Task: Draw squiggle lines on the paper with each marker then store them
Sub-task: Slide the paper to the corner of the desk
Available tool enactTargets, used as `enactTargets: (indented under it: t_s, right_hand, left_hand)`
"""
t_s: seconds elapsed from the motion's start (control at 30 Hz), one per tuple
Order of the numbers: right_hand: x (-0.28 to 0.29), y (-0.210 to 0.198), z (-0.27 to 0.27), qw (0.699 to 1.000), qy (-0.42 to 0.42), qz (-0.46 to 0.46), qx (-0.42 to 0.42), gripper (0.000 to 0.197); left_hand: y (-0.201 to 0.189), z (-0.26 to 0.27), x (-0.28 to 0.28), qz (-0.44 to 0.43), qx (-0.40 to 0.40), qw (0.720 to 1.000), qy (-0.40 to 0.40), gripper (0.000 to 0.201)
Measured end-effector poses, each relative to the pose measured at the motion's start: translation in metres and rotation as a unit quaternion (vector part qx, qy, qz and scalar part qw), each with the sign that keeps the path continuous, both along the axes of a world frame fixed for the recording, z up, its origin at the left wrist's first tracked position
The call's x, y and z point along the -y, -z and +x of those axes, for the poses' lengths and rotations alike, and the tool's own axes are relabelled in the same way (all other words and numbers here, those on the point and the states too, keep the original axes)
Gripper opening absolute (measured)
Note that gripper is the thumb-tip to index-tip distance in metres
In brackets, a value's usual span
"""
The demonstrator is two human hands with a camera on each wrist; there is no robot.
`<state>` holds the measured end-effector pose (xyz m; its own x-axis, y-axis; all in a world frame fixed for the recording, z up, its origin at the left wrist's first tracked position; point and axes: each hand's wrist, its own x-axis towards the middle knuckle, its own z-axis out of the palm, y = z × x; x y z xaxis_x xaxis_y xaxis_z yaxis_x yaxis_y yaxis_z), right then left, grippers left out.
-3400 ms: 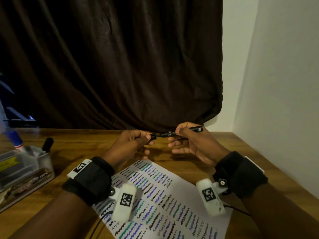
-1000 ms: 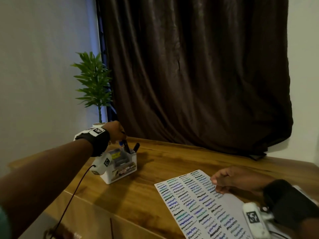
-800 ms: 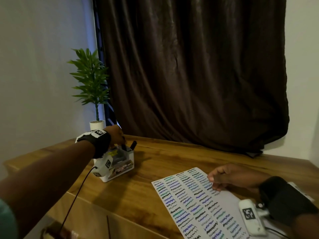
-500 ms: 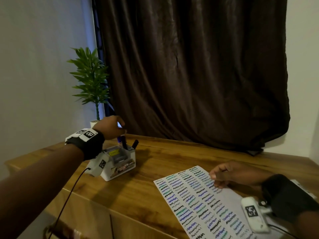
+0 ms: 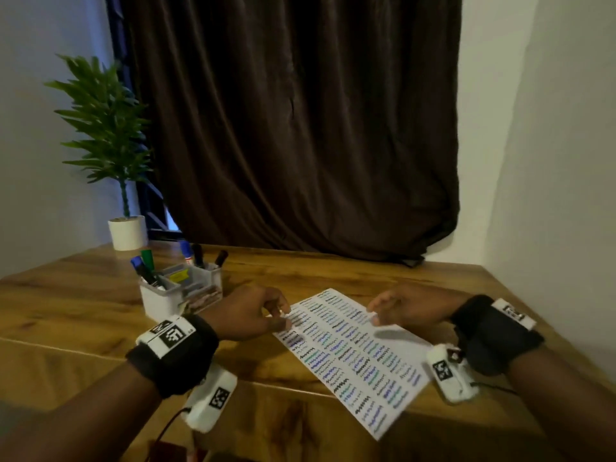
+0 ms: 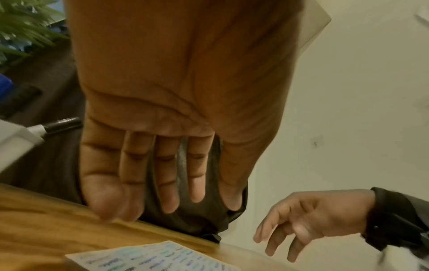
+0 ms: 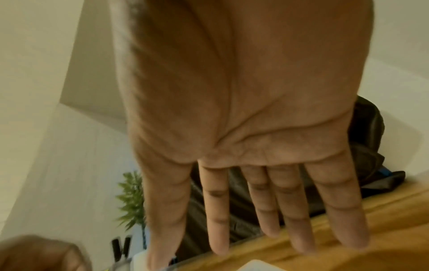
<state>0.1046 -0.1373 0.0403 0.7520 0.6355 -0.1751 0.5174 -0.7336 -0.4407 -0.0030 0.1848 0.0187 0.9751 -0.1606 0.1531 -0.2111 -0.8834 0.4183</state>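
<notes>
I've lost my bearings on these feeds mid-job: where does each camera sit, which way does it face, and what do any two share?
Head: worn on the head, looking forward and down at the table, paper, marker holder, plant; both forearms and hands show.
Left wrist: under the left wrist, looking along the left hand, fingers straight, toward the curtain; right hand shows too.
Right wrist: under the right wrist, looking along the open right hand toward the plant.
Shared: all three show the plant and curtain.
</notes>
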Motion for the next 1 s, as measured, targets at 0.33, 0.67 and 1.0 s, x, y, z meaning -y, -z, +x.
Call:
enactTargets:
  t_s: [0.33,0.67,1.0]
  right_hand:
    - [0.072,0.048,-0.091,0.989,0.129,-0.073,0.023,0.063]
    - [0.166,0.068,-0.131,0.945,0.318,-0.035,0.071,0.063]
    - [0.179,0.049,-0.129,0.938,0.334,-0.071,0.059,0.046]
  left_hand:
    - [0.033,0.005,0.11,0.005,-0.062,0.996,0.065,0.051]
    - [0.048,0.014,0.179,0.079,-0.102,0.99,0.057,0.082]
    - [0.047,-0.003,0.159,0.0,-0.079,0.995,0.059,0.071]
